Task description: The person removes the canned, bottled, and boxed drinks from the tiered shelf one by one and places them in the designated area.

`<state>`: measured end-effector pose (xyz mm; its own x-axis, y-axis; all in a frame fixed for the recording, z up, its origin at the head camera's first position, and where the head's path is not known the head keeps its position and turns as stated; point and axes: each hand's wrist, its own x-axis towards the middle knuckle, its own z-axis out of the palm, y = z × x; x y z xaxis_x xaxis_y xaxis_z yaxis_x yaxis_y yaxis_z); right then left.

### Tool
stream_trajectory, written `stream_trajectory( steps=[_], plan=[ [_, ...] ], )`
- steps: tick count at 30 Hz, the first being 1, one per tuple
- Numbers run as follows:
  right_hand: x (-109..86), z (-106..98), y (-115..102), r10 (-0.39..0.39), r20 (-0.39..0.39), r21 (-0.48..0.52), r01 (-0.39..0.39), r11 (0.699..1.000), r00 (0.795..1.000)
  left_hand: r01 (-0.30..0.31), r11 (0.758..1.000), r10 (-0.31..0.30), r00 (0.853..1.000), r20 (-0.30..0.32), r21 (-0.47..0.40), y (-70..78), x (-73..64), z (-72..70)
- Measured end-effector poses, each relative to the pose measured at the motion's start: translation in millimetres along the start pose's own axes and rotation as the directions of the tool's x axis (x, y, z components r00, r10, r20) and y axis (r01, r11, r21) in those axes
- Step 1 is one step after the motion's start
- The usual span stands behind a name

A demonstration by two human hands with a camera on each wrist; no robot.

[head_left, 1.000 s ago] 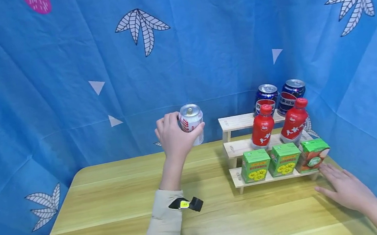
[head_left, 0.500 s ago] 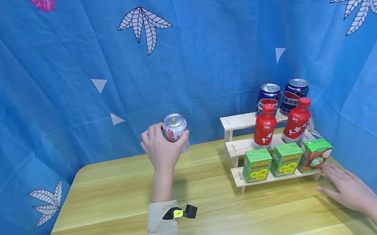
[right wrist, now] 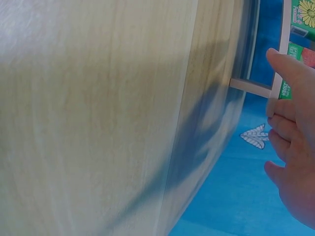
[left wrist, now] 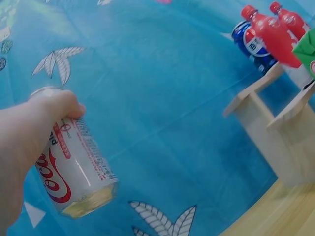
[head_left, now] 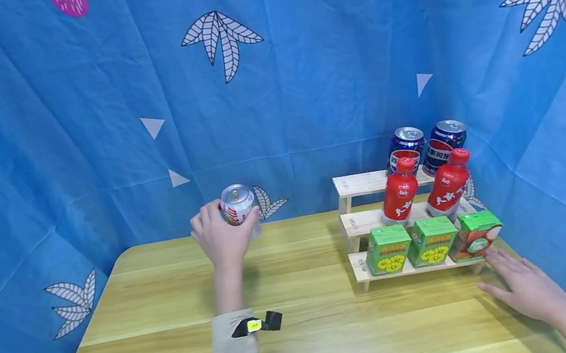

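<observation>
My left hand (head_left: pixel 222 233) grips a white Coca-Cola can (head_left: pixel 238 203) around its upper part, fingers behind and thumb on the right side. The can is held up near the table's back edge; in the left wrist view the can (left wrist: pixel 74 162) is tilted, its bottom showing. At the right, my right hand (head_left: pixel 529 285) has its fingers extended, fingertips right at the front right corner of a three-step wooden shelf (head_left: pixel 357 224). In the right wrist view the right hand (right wrist: pixel 298 123) overlaps the shelf's front edge beside a leg.
The shelf bears blue Pepsi cans (head_left: pixel 404 147) on top, red bottles (head_left: pixel 399 191) in the middle, and green drink cartons (head_left: pixel 388 251) on the lowest step. A blue printed curtain (head_left: pixel 301 77) hangs right behind the wooden table (head_left: pixel 317 340) and along its sides.
My left hand has carried the can leftward and lower, away from the shelf. The right hand stays at the shelf's corner. The head view has shifted slightly.
</observation>
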<state>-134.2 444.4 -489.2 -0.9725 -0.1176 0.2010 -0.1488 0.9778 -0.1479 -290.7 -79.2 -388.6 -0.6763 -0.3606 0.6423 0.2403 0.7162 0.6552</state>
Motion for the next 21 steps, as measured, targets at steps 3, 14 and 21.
stream_trajectory(
  steps=[3,14,21],
  plan=[
    [1.5,-1.0,0.5,0.01,0.025,-0.002,-0.01,1.0,1.0,0.02,1.0,-0.02,1.0,-0.017,0.002,-9.5,-0.2,-2.3],
    [-0.2,1.1,-1.0,-0.002,-0.014,-0.002,0.002,1.0,1.0,0.131,0.989,-0.128,0.991,-0.046,0.063,-42.6,-0.1,-11.7],
    [-1.1,1.6,-1.1,-0.002,-0.02,0.008,0.002,1.0,1.0,0.202,0.976,-0.198,0.978,-0.06,0.078,-64.1,-2.2,-15.3]
  ],
)
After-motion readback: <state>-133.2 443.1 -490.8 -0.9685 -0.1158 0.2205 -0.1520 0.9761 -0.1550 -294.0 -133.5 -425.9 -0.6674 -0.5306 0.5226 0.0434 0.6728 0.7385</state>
